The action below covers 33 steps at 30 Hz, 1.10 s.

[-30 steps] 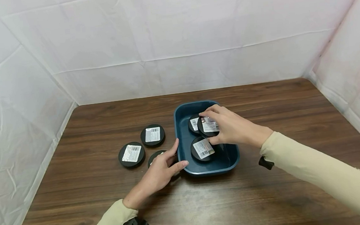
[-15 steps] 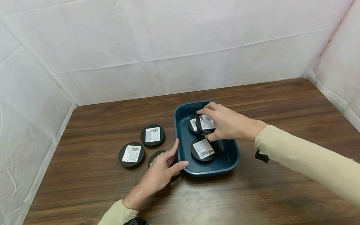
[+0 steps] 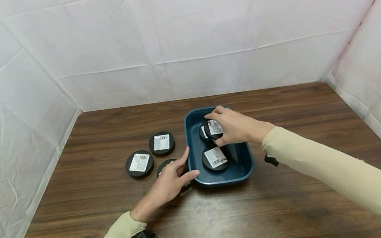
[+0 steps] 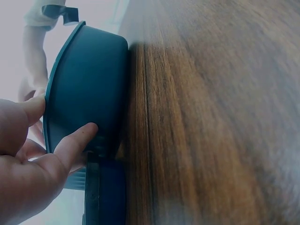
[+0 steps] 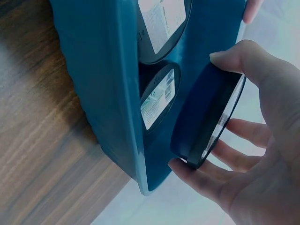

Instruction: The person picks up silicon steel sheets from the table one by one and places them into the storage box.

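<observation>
A dark blue tray [image 3: 223, 181] sits on the table. My left hand [image 3: 167, 183] holds its left wall, thumb at the rim and a finger against the outer side in the left wrist view. Inside the tray's far half, my right hand [image 3: 239, 127] grips a flat round black container [image 3: 216, 127] by its edge, label up. The right wrist view shows this held container [image 5: 206, 112] tilted, apart from the tray floor. Below it, partly covered, lies another black container [image 3: 203, 133]. A further labelled one [image 3: 215, 158] lies in the near half.
Left of the tray, two labelled black containers [image 3: 161, 143] [image 3: 139, 164] lie on the wooden table [image 3: 286, 201]. Another container [image 3: 163, 166] is partly hidden by my left hand. White sheeting [image 3: 183, 40] encloses the back and sides.
My right hand has moved left and slightly away from me with the held container, covering more of the far container in the tray. My left hand and the tray stay still.
</observation>
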Motion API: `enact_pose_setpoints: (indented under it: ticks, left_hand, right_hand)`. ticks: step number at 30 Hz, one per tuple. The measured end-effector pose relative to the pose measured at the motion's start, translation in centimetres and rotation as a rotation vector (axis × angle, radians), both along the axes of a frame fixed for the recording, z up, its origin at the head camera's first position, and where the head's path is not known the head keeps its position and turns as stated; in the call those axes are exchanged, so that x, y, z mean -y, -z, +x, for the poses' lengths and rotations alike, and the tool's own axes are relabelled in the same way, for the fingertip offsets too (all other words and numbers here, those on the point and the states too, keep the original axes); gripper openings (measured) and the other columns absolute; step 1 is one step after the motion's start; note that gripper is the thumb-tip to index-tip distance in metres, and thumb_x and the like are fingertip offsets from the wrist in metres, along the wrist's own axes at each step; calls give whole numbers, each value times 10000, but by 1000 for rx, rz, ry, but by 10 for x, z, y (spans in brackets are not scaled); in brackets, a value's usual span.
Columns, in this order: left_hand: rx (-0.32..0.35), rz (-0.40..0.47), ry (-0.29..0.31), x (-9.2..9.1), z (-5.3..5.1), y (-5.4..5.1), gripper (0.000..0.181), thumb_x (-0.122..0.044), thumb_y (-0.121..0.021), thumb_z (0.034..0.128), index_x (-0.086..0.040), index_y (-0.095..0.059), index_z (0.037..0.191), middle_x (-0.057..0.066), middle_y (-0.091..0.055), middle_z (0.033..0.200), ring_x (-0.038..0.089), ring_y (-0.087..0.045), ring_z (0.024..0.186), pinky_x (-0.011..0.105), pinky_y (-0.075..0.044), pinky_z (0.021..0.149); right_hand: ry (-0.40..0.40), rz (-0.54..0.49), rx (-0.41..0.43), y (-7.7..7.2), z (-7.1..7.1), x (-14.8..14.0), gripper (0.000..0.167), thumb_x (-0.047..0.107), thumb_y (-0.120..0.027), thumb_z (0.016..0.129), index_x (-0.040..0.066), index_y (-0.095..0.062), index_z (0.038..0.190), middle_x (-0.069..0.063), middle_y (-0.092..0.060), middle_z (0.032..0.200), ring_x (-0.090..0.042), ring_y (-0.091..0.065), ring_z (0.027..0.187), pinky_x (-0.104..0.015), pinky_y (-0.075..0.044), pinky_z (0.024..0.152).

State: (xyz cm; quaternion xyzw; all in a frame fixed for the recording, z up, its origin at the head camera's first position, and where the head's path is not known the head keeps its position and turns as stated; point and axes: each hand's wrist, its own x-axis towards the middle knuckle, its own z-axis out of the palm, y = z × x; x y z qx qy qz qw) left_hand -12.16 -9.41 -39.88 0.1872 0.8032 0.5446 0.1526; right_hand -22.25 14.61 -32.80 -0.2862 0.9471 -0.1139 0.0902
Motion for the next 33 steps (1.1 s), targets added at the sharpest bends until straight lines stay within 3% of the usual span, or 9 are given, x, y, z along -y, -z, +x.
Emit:
enact_pose_setpoints:
  ticks: [33]
  left_hand:
    - [-2,-12,-8,-3,2,-1,793,-232,-627,993,-72,-149,1605,173,-234,1646,271,-430,1434,405,-443,1105]
  right_hand:
    - [17,159,77,7,-23,17,760,308,-804,842,83,-431,1465,-202,-434,1419,-310,-545,1138,-462,-504,979]
